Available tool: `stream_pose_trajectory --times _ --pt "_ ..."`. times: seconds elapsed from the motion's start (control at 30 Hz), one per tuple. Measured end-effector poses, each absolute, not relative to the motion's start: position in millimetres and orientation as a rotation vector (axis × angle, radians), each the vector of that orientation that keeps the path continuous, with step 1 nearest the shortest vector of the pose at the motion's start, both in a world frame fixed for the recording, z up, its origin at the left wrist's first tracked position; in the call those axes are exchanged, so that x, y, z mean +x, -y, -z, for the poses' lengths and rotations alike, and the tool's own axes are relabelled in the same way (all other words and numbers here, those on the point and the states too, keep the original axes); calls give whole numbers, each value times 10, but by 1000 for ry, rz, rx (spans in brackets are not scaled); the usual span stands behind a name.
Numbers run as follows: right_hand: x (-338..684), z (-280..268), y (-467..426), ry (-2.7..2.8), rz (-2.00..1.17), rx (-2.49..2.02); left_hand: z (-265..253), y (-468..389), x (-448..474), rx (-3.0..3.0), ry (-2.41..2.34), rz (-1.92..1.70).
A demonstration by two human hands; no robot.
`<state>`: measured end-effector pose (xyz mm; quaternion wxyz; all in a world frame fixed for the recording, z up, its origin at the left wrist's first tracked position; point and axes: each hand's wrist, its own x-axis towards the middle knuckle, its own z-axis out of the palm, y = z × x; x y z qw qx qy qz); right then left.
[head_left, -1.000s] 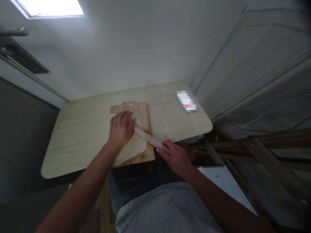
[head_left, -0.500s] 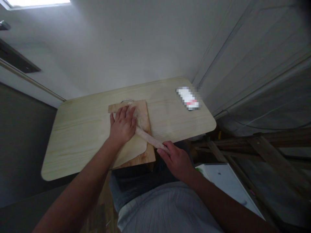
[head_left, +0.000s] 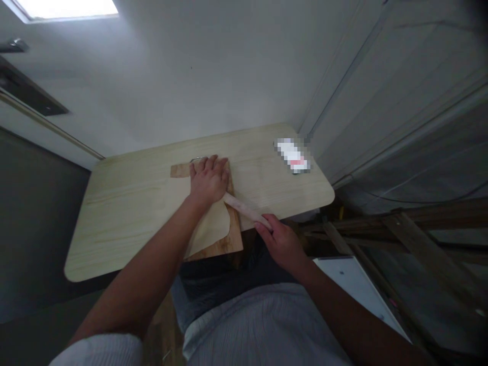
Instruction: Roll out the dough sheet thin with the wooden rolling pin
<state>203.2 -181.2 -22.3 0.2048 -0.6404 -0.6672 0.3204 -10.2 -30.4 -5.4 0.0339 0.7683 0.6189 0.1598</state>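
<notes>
Pale wood, the rolling pin [head_left: 246, 209] points its long axis from 4 o'clock, where the right hand [head_left: 280, 240] closes its fingers around the near end, to 10 o'clock over the board [head_left: 235, 236]. There the left hand [head_left: 209, 182] covers it, fingers outstretched toward 12; the dough sheet [head_left: 214, 227] shows at the pin's 8 o'clock.

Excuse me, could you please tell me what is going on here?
A person holds a rolling pin across a wooden board bearing a flat, dough-like sheet. The right hand grips the pin's near end, and the left hand lies over its other end, hiding it. The board sits on a table.
</notes>
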Motion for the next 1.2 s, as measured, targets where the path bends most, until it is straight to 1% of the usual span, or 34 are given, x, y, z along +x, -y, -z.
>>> stream_pose_trajectory --times 0.17,0.4,0.53,0.77,0.93,1.2 --pt "1966 183 1938 1842 -935 -1701 65 429 -226 2373 -1898 -467" --pt "1739 142 2271 1899 -1008 -1614 73 938 -619 2373 -1932 -408" --pt "1673 182 2358 1928 -996 -1598 96 1115 -738 2318 -1977 -391" --pt "1755 179 2276 1869 -974 -1648 108 879 -489 2348 -1982 -424" --pt "1815 206 2217 1838 -958 -1714 83 664 -285 2398 -1965 -350" --pt "1901 247 2119 1764 -945 -1712 50 509 -82 2412 -1956 -359"
